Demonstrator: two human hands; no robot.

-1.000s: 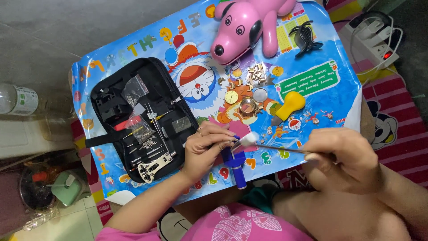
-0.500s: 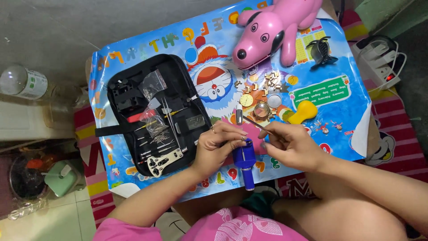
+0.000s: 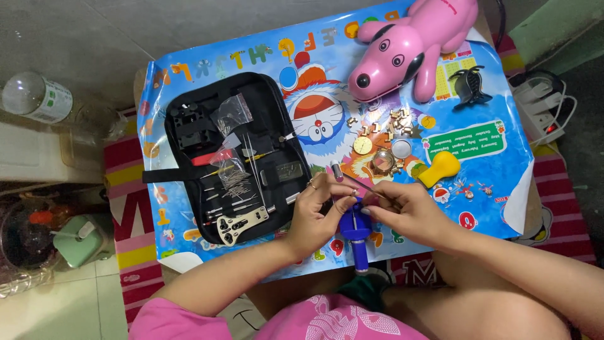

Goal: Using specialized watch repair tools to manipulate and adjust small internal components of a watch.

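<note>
Blue watch-link tool [image 3: 356, 236] stands on the tabletop [image 3: 478, 208] just beside the black tool case [image 3: 233, 157], on the near side. Judged rigid, light plastic, likely to tip; best gripped low on its body, while the thin pin tool [image 3: 358, 184] needs a fingertip pinch. Head view: the left hand [image 3: 321, 214] is closed against the tool's upper end, the right hand [image 3: 406, 211] pinches the pin tool, touching the blue tool from the side opposite the case.
</note>
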